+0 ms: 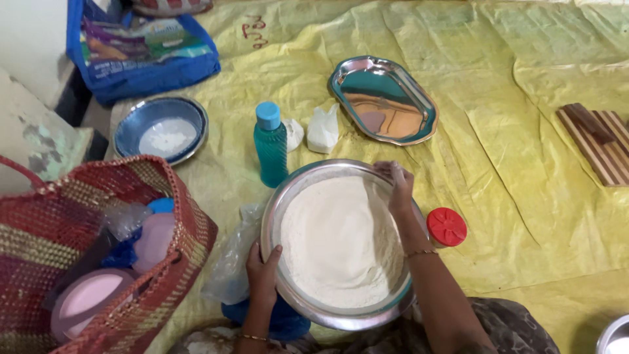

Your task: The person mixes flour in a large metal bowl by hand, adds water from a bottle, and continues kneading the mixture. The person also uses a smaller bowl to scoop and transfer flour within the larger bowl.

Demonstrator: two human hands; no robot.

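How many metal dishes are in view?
4: a big bowl of flour under the hands, a round plate at upper left, an oval tray beyond the bowl, and a rim at the bottom right corner. The basket may hide more.

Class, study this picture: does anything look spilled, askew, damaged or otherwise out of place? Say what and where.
Nothing looks spilled: the flour sits inside the steel bowl, gripped at its rim by the left hand. Only the yellow sheet underneath is heavily creased.
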